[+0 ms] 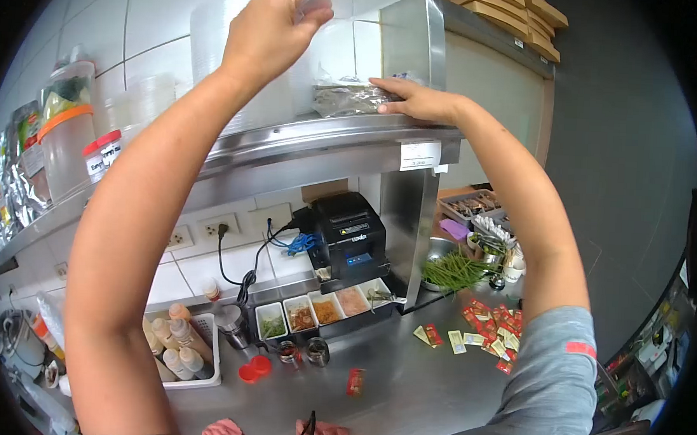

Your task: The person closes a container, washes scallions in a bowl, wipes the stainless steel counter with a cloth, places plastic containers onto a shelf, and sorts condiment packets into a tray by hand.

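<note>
Up at the top edge, my left hand (275,26) is closed on a clear plastic container (321,0), only partly in view. Tall stacks of clear plastic containers (208,44) stand on the steel shelf (312,150) behind my left forearm. My right hand (420,101) reaches the right end of that shelf with its fingers stretched out. Its fingertips touch a crinkled clear plastic bag (346,99), whose contents I cannot make out.
Below the shelf are a black printer (351,237), white tubs of garnishes (326,310) and a basket of squeeze bottles (216,367). Red sachets (480,324) lie scattered on the steel counter (426,392). Green stalks (459,270) fill a bowl at the right.
</note>
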`<state>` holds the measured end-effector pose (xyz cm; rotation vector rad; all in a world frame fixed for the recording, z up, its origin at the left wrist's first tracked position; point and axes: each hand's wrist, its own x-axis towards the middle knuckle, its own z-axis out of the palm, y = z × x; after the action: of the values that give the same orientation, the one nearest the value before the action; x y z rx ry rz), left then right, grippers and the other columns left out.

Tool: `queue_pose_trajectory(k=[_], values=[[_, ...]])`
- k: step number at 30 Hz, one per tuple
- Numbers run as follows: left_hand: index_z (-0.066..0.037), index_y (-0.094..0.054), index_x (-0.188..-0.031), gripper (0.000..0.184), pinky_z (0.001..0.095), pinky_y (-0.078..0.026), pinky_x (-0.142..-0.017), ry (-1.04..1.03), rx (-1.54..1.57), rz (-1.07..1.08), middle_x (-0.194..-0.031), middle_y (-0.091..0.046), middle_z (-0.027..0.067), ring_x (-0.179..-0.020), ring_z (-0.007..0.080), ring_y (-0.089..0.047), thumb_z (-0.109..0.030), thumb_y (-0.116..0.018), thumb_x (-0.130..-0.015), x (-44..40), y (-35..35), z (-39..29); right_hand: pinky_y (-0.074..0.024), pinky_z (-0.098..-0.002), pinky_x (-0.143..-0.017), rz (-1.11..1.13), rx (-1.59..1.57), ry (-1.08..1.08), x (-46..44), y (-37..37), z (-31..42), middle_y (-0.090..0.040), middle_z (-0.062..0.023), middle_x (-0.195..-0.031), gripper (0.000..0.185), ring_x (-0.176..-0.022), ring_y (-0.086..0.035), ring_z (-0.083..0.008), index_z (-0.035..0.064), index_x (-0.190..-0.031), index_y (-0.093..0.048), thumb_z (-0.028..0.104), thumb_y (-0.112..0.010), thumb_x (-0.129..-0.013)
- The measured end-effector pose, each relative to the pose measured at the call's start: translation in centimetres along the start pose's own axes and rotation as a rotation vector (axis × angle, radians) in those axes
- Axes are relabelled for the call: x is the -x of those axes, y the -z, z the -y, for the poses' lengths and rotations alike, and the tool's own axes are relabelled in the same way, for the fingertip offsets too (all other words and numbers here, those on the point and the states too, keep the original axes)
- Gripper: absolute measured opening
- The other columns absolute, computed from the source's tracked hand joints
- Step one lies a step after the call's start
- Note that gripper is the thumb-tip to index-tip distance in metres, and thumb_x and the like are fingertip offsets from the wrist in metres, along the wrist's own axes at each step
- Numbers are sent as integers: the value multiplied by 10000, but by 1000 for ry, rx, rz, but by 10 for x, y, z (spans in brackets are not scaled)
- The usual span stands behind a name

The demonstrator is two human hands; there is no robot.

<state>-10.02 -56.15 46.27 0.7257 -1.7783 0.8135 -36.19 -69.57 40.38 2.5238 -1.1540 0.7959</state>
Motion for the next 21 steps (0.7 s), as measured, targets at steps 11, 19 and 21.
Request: queue_pose_trajectory(k=[11,19,21], values=[[-12,-664,-959,143,315,-509,-750,326,533,53,-861,-701,101,-793,165,-648,-127,-679,-876,43,-81,15,-517,-431,-856,-175,609,122,-39,-2,4,-605,-145,-1157,696,-1020,-629,-333,163,-1389,-413,190,-705,-757],[5,-652,-981,188,339,-511,-771,227,483,31,-894,-708,155,-815,247,-674,-135,-682,-859,50,-71,8,-520,-461,-761,-368,575,-10,-31,13,20,-633,-144,-1027,426,-963,-640,-343,97,-1072,-474,188,-701,-722],[4,-649,-982,180,341,-511,-783,218,521,-15,-907,-710,158,-835,255,-679,-128,-677,-862,51,-73,6,-517,-463,-760,-505,572,-35,-23,27,18,-638,-148,-1012,434,-955,-640,-343,91,-1053,-468,229,-707,-718]])
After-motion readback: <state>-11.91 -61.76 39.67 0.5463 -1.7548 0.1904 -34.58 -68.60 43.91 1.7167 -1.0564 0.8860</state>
